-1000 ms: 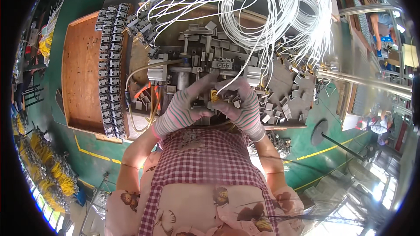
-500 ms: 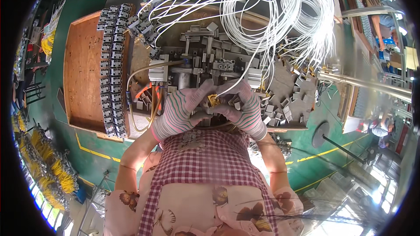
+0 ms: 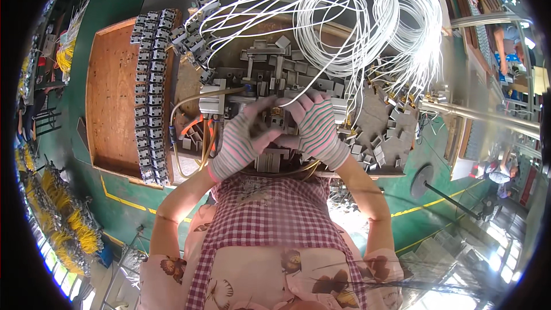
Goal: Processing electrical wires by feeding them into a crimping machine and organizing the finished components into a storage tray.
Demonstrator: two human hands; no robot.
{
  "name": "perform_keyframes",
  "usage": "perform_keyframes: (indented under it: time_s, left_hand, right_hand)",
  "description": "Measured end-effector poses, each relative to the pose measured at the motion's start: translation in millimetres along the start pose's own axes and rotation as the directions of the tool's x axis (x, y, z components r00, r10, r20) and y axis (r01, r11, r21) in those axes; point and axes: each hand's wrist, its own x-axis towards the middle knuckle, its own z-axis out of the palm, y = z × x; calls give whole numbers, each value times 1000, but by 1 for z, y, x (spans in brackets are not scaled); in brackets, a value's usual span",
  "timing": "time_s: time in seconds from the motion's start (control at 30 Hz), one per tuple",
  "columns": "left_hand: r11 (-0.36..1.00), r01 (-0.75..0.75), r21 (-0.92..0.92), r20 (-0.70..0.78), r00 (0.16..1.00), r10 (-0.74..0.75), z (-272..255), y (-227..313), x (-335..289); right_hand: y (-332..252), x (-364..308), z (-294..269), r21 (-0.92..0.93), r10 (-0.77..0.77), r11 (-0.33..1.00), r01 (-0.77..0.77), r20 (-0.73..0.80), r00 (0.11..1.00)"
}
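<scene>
Both my hands wear striped knit gloves and meet over the metal fixture [image 3: 270, 161] on the bench. My left hand [image 3: 240, 143] curls in from the left, its fingertips closed beside a small brass-coloured part [image 3: 276, 116]; what they grip is hidden. From the right, my right hand [image 3: 315, 129] closes its fingers on a white wire [image 3: 307, 86] near the wire's end. The wire runs up and right from there to the coils. Fingers partly cover the small part, and I cannot tell whether it sits in the fixture.
Coiled white wires [image 3: 367, 23] lie at the far side. On the left, stacked metal housings [image 3: 149, 103] line a wooden tray [image 3: 112, 103]. Loose metal pieces [image 3: 376, 152] are scattered at right. A hose [image 3: 189, 100] and orange-handled pliers [image 3: 192, 126] lie left of the fixture.
My hands have moved slightly away from me, lowering the brass-coloured part toward the fixture. The right hand has turned, with its back now facing up, and the fixture's near block has come into view.
</scene>
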Motion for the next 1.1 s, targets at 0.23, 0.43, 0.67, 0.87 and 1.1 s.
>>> perform_keyframes:
  time_s: [0.23, 0.43, 0.67, 0.87, 1.1]
  left_hand:
    - [863, -295, 410, -34, 941, 338, -21, 8, -2]
    - [400, -560, 726, 403, 817, 412, -25, -6, 18]
    - [258, -688, 678, 637, 726, 259, -35, -18, 39]
    - [263, -686, 679, 632, 728, 266, -38, -14, 36]
    - [294, -574, 764, 521, 818, 243, -33, -4, 21]
  right_hand:
    - [-2, 0, -3, -14, 20, 1000, -20, -1, 1000]
    - [7, 11, 22, -101, 73, 993, -61, 127, 989]
    - [-6, 2, 32, 27, 214, 977, -213, -70, 974]
    - [-13, 12, 19, 15, 217, 976, -218, 26, 976]
    - [-11, 5, -5, 54, 122, 991, -119, -46, 992]
